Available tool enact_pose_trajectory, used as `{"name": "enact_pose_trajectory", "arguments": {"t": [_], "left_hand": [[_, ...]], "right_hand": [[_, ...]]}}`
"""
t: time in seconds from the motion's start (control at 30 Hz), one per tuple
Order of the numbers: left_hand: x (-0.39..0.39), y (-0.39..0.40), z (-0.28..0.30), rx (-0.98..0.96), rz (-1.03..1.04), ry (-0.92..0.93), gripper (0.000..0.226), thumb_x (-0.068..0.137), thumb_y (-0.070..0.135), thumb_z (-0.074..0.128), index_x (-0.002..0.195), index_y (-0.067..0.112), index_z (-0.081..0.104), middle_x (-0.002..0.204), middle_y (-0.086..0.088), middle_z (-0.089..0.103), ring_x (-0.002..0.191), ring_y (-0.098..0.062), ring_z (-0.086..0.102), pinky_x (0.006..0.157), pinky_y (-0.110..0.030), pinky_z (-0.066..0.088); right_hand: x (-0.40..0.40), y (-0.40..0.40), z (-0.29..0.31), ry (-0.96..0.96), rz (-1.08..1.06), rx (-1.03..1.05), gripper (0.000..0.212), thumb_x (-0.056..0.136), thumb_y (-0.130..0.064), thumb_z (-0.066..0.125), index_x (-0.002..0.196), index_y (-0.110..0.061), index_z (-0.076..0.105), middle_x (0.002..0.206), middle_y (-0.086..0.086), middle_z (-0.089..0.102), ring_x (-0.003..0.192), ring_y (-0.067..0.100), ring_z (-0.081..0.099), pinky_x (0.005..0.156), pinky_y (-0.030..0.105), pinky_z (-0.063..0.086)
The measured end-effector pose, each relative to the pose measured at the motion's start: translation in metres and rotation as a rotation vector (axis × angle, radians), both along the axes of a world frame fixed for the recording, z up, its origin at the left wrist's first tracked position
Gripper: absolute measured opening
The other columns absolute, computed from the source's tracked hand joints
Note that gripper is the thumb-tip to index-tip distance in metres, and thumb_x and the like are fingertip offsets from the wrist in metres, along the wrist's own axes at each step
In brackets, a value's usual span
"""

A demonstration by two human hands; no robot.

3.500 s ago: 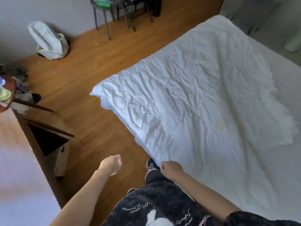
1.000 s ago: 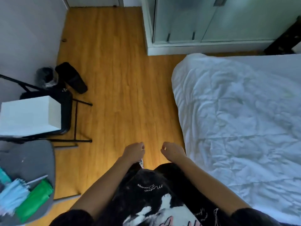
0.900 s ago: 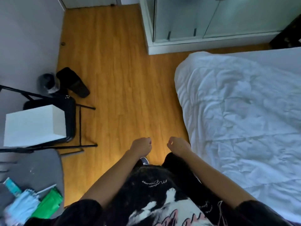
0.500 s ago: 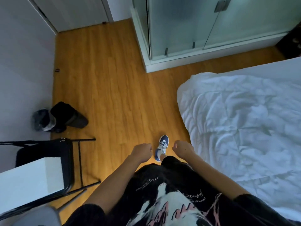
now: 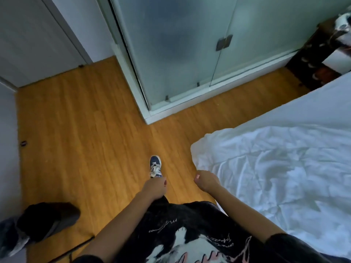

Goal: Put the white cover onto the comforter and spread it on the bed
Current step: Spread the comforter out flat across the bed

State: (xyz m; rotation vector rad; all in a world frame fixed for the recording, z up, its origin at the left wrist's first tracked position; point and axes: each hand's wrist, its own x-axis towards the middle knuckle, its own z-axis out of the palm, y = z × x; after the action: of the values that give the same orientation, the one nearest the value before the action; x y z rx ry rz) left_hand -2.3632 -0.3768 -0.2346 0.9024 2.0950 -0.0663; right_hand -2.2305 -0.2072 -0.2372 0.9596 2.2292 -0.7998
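Note:
The white comforter (image 5: 275, 168) lies crumpled on the bed (image 5: 319, 109) at the right, one rounded corner hanging toward the floor. My left hand (image 5: 154, 187) is curled into a fist in front of my body and holds nothing. My right hand (image 5: 206, 180) is also a fist with nothing in it, just left of the comforter's edge and apart from it. Whether the cover is on the comforter cannot be told.
Wooden floor (image 5: 85, 139) stretches ahead, with my blue shoe (image 5: 155, 166) on it. Frosted glass doors (image 5: 190, 54) stand at the back, a dark shelf (image 5: 313, 71) at the far right. A black bag (image 5: 47, 219) lies at the lower left by the wall.
I have walked along the bed's side toward the glass doors; the chair and white box have left the view. Both hands stay curled in front of me.

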Motion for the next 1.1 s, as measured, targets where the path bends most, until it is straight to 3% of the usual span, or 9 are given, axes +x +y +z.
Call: {"name": "enact_pose_trajectory", "arguments": {"t": [0.07, 0.2, 0.33, 0.47, 0.57, 0.67, 0.9, 1.1], "left_hand": [[-0.048, 0.043, -0.008, 0.001, -0.08, 0.005, 0.021, 0.098, 0.026, 0.04, 0.102, 0.012, 0.056, 0.101, -0.007, 0.061, 0.084, -0.022, 0.049, 0.07, -0.033, 0.039], [-0.132, 0.123, 0.001, -0.003, -0.303, 0.034, 0.02, 0.098, 0.025, 0.04, 0.102, 0.016, 0.057, 0.075, 0.005, 0.049, 0.083, -0.023, 0.057, 0.067, -0.032, 0.04], [-0.192, 0.2, 0.004, -0.021, -0.48, -0.014, 0.016, 0.097, 0.022, 0.042, 0.097, 0.015, 0.056, 0.079, 0.002, 0.058, 0.082, -0.023, 0.061, 0.062, -0.032, 0.04], [-0.224, 0.277, 0.009, -0.032, -0.636, -0.037, 0.014, 0.098, 0.017, 0.041, 0.095, 0.011, 0.054, 0.071, 0.003, 0.043, 0.064, -0.017, 0.046, 0.051, -0.027, 0.027], [-0.238, 0.347, 0.008, 0.009, -0.713, -0.019, 0.014, 0.098, 0.015, 0.041, 0.096, 0.012, 0.054, 0.076, 0.003, 0.045, 0.061, -0.011, 0.04, 0.052, -0.026, 0.029], [-0.247, 0.423, -0.004, 0.005, -0.797, 0.029, 0.019, 0.097, 0.021, 0.042, 0.103, 0.016, 0.059, 0.09, 0.002, 0.056, 0.077, -0.017, 0.052, 0.067, -0.031, 0.043], [-0.23, 0.615, 0.001, -0.006, -0.956, 0.051, 0.02, 0.097, 0.024, 0.045, 0.107, 0.017, 0.06, 0.105, 0.0, 0.064, 0.093, -0.019, 0.06, 0.079, -0.032, 0.049], [-0.189, 0.757, 0.002, 0.032, -1.175, 0.072, 0.02, 0.097, 0.024, 0.044, 0.108, 0.017, 0.059, 0.103, 0.0, 0.062, 0.093, -0.02, 0.059, 0.077, -0.032, 0.047]], "right_hand": [[-0.03, 0.031, -0.008, -0.004, -0.07, 0.025, 0.021, 0.096, -0.019, 0.037, 0.094, -0.015, 0.058, 0.108, 0.007, 0.065, 0.099, 0.025, 0.059, 0.071, 0.027, 0.036], [-0.08, 0.083, 0.002, -0.04, -0.232, 0.062, 0.02, 0.097, -0.021, 0.038, 0.1, -0.018, 0.057, 0.114, 0.004, 0.063, 0.105, 0.024, 0.058, 0.076, 0.026, 0.037], [-0.113, 0.126, 0.009, 0.0, -0.441, 0.089, 0.021, 0.095, -0.023, 0.04, 0.099, -0.015, 0.059, 0.108, 0.005, 0.065, 0.099, 0.024, 0.059, 0.077, 0.03, 0.042], [-0.133, 0.168, 0.009, 0.002, -0.58, 0.071, 0.027, 0.095, -0.024, 0.039, 0.108, -0.013, 0.061, 0.111, 0.008, 0.065, 0.103, 0.026, 0.059, 0.083, 0.034, 0.044], [-0.146, 0.218, 0.005, 0.001, -0.645, 0.043, 0.029, 0.096, -0.024, 0.039, 0.112, -0.012, 0.06, 0.114, 0.009, 0.064, 0.106, 0.028, 0.058, 0.085, 0.035, 0.045], [-0.153, 0.279, -0.005, -0.001, -0.709, 0.022, 0.028, 0.097, -0.026, 0.04, 0.111, -0.012, 0.06, 0.114, 0.01, 0.064, 0.105, 0.029, 0.059, 0.083, 0.035, 0.045], [-0.143, 0.434, -0.012, 0.021, -0.918, -0.032, 0.021, 0.094, -0.022, 0.043, 0.101, -0.013, 0.06, 0.104, 0.007, 0.065, 0.098, 0.028, 0.061, 0.079, 0.035, 0.048], [-0.102, 0.537, 0.0, 0.023, -1.069, -0.033, 0.025, 0.096, -0.022, 0.041, 0.108, -0.012, 0.06, 0.109, 0.008, 0.065, 0.097, 0.025, 0.06, 0.08, 0.034, 0.049]]}}
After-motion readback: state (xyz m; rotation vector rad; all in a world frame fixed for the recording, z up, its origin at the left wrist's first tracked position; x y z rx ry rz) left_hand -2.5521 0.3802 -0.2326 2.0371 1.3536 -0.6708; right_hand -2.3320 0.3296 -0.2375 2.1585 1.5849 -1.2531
